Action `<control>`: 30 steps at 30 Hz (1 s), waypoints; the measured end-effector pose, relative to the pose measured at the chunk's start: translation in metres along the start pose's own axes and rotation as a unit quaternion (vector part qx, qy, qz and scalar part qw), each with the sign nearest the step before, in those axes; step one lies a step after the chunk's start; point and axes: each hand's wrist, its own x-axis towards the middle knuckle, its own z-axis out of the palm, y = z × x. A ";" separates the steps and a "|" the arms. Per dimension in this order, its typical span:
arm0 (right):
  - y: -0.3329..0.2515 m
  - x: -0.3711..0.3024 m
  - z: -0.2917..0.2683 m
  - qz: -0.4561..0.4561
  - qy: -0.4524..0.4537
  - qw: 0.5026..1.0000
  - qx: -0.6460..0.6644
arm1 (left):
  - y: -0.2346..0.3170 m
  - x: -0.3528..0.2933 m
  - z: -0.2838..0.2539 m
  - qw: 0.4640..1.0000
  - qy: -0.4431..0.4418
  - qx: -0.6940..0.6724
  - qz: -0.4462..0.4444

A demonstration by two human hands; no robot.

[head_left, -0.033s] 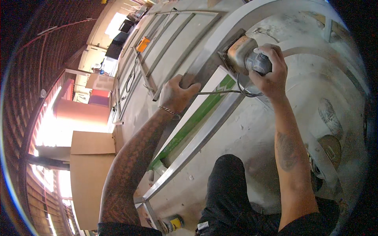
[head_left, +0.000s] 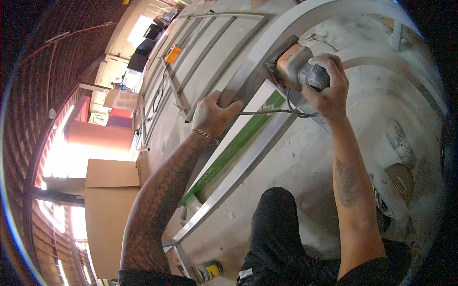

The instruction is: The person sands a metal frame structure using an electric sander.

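Observation:
My right hand (head_left: 329,83) is wrapped round the grey-black grip of an orange power sander (head_left: 292,64). The sander's pad lies against the flat face of a grey metal frame (head_left: 253,75), just where the frame begins to curve. Farther left along the same bar, my left hand (head_left: 213,114) is closed over the frame's edge, its fingertips partly hidden. From the sander a black cable (head_left: 267,112) loops below my right hand and runs to the fingers of my left; whether they pinch it, I cannot tell.
A white-and-green strip (head_left: 238,143) lies beneath the frame, beside its lower rail (head_left: 229,193). Another slatted metal frame (head_left: 210,52) lies on the floor beyond, with an orange tool (head_left: 172,54) on it. Near my knee stands a yellow-labelled can (head_left: 210,270). Cardboard (head_left: 112,214) stands at left.

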 end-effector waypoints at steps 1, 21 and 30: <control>0.003 -0.001 -0.002 -0.001 0.008 1.000 -0.006 | 0.002 0.000 0.001 1.000 -0.002 0.003 -0.002; -0.007 0.000 0.002 -0.004 0.000 1.000 0.002 | -0.010 0.004 0.004 1.000 -0.005 -0.024 -0.008; -0.005 0.000 -0.002 -0.028 -0.017 0.999 -0.019 | 0.002 0.001 0.006 1.000 0.009 -0.003 0.014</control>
